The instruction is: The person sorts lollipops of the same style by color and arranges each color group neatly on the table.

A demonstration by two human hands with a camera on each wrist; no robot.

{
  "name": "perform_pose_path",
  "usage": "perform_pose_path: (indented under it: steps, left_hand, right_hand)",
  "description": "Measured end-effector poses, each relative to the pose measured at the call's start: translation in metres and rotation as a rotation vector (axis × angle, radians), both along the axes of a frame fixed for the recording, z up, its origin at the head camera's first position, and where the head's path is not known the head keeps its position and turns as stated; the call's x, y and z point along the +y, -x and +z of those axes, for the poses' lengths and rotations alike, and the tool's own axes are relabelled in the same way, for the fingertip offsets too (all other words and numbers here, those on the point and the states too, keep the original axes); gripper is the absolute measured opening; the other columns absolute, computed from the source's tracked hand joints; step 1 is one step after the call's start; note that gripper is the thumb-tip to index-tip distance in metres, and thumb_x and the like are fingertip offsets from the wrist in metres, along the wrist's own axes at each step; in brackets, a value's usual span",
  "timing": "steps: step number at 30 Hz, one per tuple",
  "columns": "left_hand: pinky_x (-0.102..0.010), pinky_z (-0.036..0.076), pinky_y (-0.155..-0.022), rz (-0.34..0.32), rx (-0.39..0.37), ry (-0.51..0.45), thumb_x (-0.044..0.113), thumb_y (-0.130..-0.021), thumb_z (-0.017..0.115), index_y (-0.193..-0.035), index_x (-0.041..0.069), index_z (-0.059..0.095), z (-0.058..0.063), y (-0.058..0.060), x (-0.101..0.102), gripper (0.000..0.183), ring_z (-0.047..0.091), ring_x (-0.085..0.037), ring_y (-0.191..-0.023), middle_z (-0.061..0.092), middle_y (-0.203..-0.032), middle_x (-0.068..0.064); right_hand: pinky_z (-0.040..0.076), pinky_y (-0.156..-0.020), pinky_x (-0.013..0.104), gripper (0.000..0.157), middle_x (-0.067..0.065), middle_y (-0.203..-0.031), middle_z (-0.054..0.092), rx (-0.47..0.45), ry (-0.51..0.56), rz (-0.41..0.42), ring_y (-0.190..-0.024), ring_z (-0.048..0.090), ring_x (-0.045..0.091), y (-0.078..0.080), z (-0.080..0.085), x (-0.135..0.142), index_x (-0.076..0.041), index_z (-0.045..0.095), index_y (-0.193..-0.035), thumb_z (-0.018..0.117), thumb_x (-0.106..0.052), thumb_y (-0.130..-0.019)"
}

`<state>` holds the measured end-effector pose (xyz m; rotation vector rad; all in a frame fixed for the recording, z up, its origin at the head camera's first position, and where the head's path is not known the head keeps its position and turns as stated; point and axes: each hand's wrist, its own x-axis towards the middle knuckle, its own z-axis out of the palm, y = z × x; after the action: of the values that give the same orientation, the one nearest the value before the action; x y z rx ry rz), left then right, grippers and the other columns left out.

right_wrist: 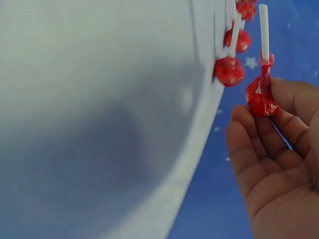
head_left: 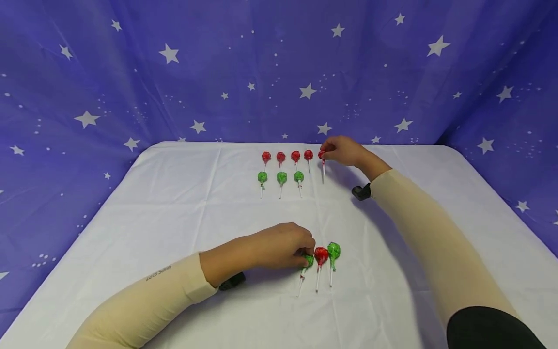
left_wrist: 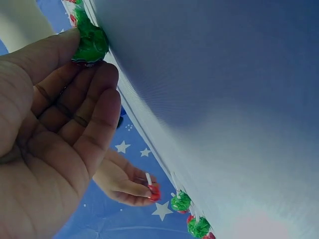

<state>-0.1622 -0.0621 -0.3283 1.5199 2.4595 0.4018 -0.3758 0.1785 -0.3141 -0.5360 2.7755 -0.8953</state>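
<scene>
At the far side of the table, my right hand [head_left: 344, 151] pinches the head of a red lollipop [right_wrist: 261, 99] between thumb and fingers, its white stick pointing toward me in the head view. It is at the right end of a row of red lollipops [head_left: 295, 155]. Closer to me, my left hand [head_left: 281, 246] pinches a green lollipop [left_wrist: 92, 42] by its wrapped head. Beside that one lie another red lollipop [head_left: 321, 255] and another green lollipop [head_left: 333, 250], sticks toward me.
Below the red row lies a row of green lollipops [head_left: 282, 178]. A white cloth [head_left: 174, 218] covers the table. Behind it hangs a purple curtain [head_left: 261, 63] with white stars. Dark wrist devices [head_left: 361, 192] sit under both forearms.
</scene>
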Motion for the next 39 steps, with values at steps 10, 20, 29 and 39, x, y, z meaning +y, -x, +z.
perform_pose_path:
  steps: [10, 20, 29, 39]
  left_hand:
    - [-0.020, 0.040, -0.076, -0.001, 0.005, 0.000, 0.015, -0.089, 0.075, -0.093, 0.014, 0.068, -0.001, 0.000, 0.000, 0.009, 0.049, -0.005, -0.075, 0.057, -0.084, 0.008]
    - [-0.019, 0.041, -0.077, -0.001, 0.013, 0.005, 0.015, -0.089, 0.075, -0.094, 0.013, 0.069, 0.000, -0.001, 0.003, 0.008, 0.049, -0.005, -0.075, 0.057, -0.085, 0.008]
    - [-0.018, 0.041, -0.076, 0.005, 0.008, 0.000, 0.015, -0.089, 0.075, -0.093, 0.015, 0.068, -0.001, -0.002, 0.001, 0.008, 0.049, -0.004, -0.075, 0.056, -0.084, 0.010]
    - [-0.017, 0.041, -0.076, 0.001, -0.011, -0.005, 0.016, -0.089, 0.076, -0.094, 0.014, 0.069, -0.001, -0.001, -0.001, 0.009, 0.050, -0.003, -0.076, 0.057, -0.084, 0.011]
  right_hand:
    - [0.041, -0.095, 0.044, 0.024, 0.017, -0.117, 0.058, -0.058, 0.077, -0.127, -0.106, 0.049, 0.031, 0.031, -0.020, 0.000, 0.000, 0.061, -0.119, 0.060, -0.010, -0.097]
    - [0.041, -0.090, 0.043, 0.025, 0.014, -0.111, 0.057, -0.027, -0.047, -0.114, -0.102, 0.049, 0.029, 0.036, -0.026, -0.002, -0.002, 0.062, -0.117, 0.064, -0.015, -0.096]
    - [0.040, -0.090, 0.041, 0.023, 0.014, -0.111, 0.058, -0.032, -0.025, -0.124, -0.101, 0.049, 0.028, 0.043, -0.033, -0.004, -0.002, 0.062, -0.116, 0.065, -0.014, -0.095]
    - [0.040, -0.099, 0.043, 0.032, 0.016, -0.119, 0.058, -0.041, -0.023, -0.109, -0.107, 0.050, 0.029, 0.043, -0.034, -0.005, -0.001, 0.059, -0.124, 0.064, -0.014, -0.095]
